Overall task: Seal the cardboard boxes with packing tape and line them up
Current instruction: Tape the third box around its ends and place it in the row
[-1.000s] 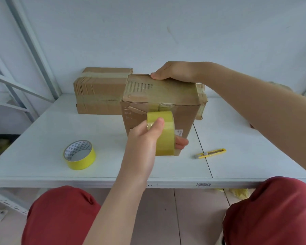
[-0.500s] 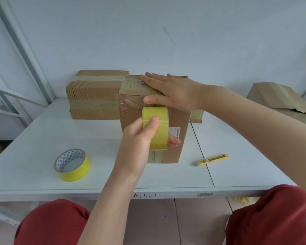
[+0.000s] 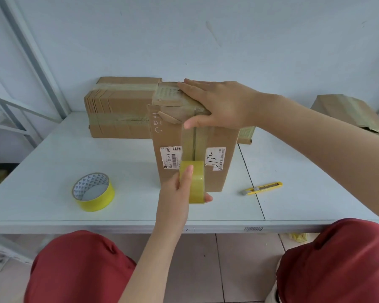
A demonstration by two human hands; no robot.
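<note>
- Gripping a translucent yellow packing-tape roll (image 3: 197,184), left hand (image 3: 175,193) holds it low on the seam, strip taut.
- Right hand (image 3: 219,106), fingers flat, presses the top of the upright brown cardboard box (image 3: 230,138), steadying it.
- Yellow utility knife (image 3: 263,188): right of left hand, likely for cutting.

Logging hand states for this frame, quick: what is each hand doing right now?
Left hand: grips the tape roll, its strip running up the box front.
Right hand: open, fingers flat, pressing on top of the cardboard box.
</note>
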